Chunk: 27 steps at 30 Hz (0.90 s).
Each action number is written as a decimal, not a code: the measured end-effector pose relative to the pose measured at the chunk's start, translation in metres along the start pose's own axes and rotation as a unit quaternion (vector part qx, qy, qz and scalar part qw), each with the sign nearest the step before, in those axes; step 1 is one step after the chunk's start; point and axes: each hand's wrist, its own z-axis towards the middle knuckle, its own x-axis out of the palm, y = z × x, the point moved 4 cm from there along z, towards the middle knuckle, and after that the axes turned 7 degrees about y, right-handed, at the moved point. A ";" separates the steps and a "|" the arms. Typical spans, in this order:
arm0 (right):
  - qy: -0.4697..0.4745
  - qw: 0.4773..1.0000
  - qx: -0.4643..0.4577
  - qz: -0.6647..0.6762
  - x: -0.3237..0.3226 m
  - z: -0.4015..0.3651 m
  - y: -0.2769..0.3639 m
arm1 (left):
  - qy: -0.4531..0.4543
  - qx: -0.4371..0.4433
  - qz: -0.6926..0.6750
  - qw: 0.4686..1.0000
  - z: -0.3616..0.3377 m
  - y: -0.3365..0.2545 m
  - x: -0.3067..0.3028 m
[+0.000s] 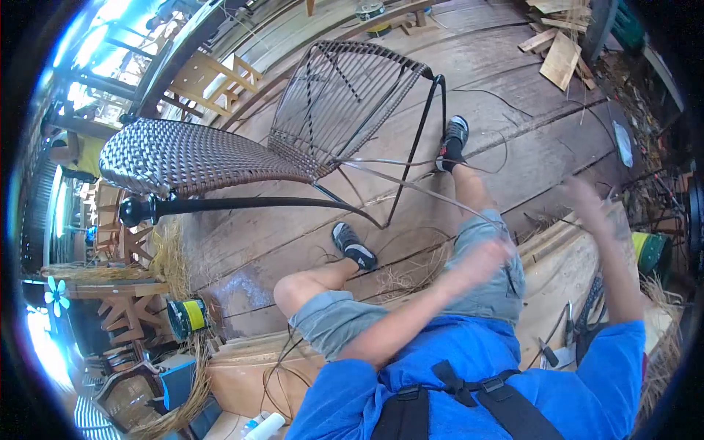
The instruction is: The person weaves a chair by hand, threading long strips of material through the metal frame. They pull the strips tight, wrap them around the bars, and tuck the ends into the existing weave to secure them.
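Note:
A chair frame of black metal (271, 202), partly woven with brown strands (198, 150), lies tilted on the floor in front of me. One woven panel is dense; the other (345, 92) has strands strung with gaps. A loose brown strand (418, 189) runs from the weave toward my left hand (490, 258). That hand is above my thigh, blurred, and its fingers look curled round the strand's end. My right hand (583, 202) is raised off to the right and smeared by motion; its fingers and anything in them cannot be made out.
I sit on a wooden bench (550, 257) with tools (561, 345) on its right. Wood scraps (561, 59) lie at the back right. A green-and-yellow can (187, 317) stands at left. Another person (77, 152) is at far left. Cut strands (411, 275) litter the plank floor.

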 end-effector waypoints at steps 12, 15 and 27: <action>0.405 0.869 -0.231 -0.166 -0.024 0.003 0.108 | -0.130 -0.011 -0.559 0.819 0.018 -0.085 -0.133; 0.247 0.891 0.287 -0.251 -0.129 -0.028 -0.047 | -0.331 0.064 -0.631 0.698 -0.018 -0.045 -0.201; 0.438 0.844 0.049 0.305 0.081 0.064 0.303 | 0.193 -0.100 0.194 0.957 0.049 -0.006 0.073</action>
